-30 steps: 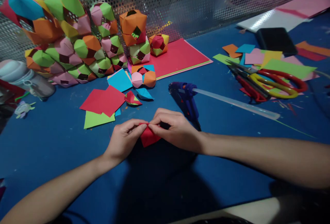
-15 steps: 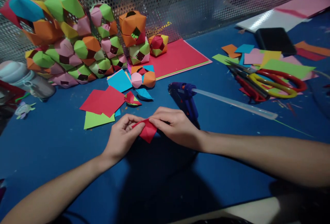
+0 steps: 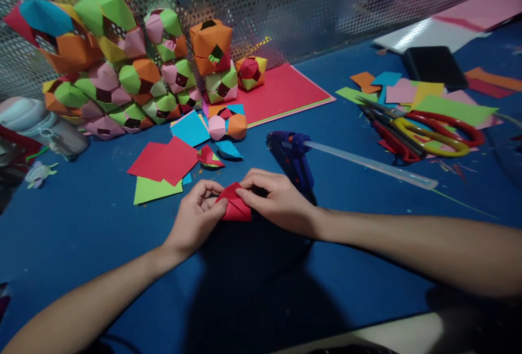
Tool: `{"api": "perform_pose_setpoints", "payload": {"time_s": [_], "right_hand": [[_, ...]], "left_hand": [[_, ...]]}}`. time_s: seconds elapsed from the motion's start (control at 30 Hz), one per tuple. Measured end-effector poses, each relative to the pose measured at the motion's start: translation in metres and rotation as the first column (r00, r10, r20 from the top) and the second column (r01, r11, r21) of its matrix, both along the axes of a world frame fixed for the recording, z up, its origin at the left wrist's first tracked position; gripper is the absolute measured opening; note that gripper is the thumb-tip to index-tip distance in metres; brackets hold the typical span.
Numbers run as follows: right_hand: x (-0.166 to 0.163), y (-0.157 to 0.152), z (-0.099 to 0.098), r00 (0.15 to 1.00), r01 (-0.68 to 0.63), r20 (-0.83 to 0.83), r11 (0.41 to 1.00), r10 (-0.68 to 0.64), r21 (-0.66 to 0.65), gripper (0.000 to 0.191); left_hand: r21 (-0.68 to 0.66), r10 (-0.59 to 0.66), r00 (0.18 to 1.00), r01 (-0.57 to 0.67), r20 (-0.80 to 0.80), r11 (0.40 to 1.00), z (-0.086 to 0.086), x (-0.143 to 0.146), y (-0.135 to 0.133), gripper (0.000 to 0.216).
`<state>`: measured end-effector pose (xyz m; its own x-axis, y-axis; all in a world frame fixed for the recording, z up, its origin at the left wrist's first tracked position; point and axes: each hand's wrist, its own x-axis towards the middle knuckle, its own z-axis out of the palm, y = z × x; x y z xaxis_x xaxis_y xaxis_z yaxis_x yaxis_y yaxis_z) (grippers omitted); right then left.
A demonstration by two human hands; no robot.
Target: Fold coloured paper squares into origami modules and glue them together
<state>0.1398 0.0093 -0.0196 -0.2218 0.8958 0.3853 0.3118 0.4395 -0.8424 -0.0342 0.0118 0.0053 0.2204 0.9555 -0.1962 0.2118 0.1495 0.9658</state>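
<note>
A small folded piece of red paper (image 3: 236, 208) is pinched between both hands just above the blue table. My left hand (image 3: 198, 210) grips its left edge between thumb and fingers. On the upper right edge, the thumb and fingers of my right hand (image 3: 275, 196) are closed. Creases run across the paper's face. Beyond the hands lie a folded red and green paper piece (image 3: 210, 157) and a folded blue one (image 3: 229, 150). Flat red squares (image 3: 163, 161) overlap a green square (image 3: 157, 191) to the left. A blue glue gun (image 3: 291, 155) with a long clear glue stick lies behind my right hand.
Stacked multicoloured paper balls (image 3: 141, 79) stand at the back left beside a lidded bottle (image 3: 61, 131). Scissors (image 3: 428, 131) lie over paper scraps (image 3: 452, 108) at right, near a black box-like object (image 3: 434, 66). Large red sheets (image 3: 289, 93) lie at the back, before a perforated metal panel (image 3: 326, 11).
The red paper has been turned or refolded: its lower corner pointed down before, and now a straight edge faces me. Both hands keep nearly the same place.
</note>
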Motion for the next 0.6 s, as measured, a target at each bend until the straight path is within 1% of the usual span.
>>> {"api": "perform_pose_setpoints", "payload": {"time_s": [0.07, 0.13, 0.2, 0.3, 0.4, 0.5, 0.6], "right_hand": [[-0.0002, -0.0002, -0.0006, 1.0, -0.006, 0.013, 1.0, 0.005, 0.013, 0.013], [0.0001, -0.0007, 0.0, 1.0, -0.018, 0.017, 1.0, 0.018, 0.009, 0.012], [0.0005, -0.0013, 0.0017, 0.999, -0.035, 0.015, 0.999, 0.035, -0.027, 0.011], [0.0009, -0.0016, 0.0039, 0.999, -0.043, 0.016, 0.996, 0.045, -0.075, 0.014], [0.0004, -0.0011, 0.0034, 0.999, -0.037, 0.02, 0.998, 0.038, -0.057, 0.017], [-0.0003, -0.0005, 0.0014, 1.0, -0.014, 0.017, 0.999, 0.014, -0.029, 0.017], [-0.0002, -0.0006, 0.0, 1.0, -0.001, 0.011, 1.0, 0.001, -0.003, 0.016]], "left_hand": [[0.033, -0.045, 0.998, 0.046, -0.047, 0.998, 0.0002, -0.0011, 0.0, 0.022], [0.081, -0.079, 0.992, 0.087, -0.103, 0.993, 0.0001, -0.0026, 0.0006, 0.021], [0.108, -0.071, 0.988, 0.086, -0.136, 0.99, -0.0006, -0.0039, 0.0016, 0.021], [0.098, -0.036, 0.993, 0.047, -0.11, 0.994, -0.003, -0.0052, 0.0031, 0.023], [0.074, -0.051, 0.996, 0.057, -0.076, 0.996, -0.0052, -0.006, 0.0035, 0.027], [0.072, -0.076, 0.991, 0.084, -0.108, 0.994, -0.0047, -0.0058, 0.0028, 0.03], [0.084, -0.07, 0.985, 0.084, -0.159, 0.993, -0.0018, -0.0048, 0.0018, 0.029]]}}
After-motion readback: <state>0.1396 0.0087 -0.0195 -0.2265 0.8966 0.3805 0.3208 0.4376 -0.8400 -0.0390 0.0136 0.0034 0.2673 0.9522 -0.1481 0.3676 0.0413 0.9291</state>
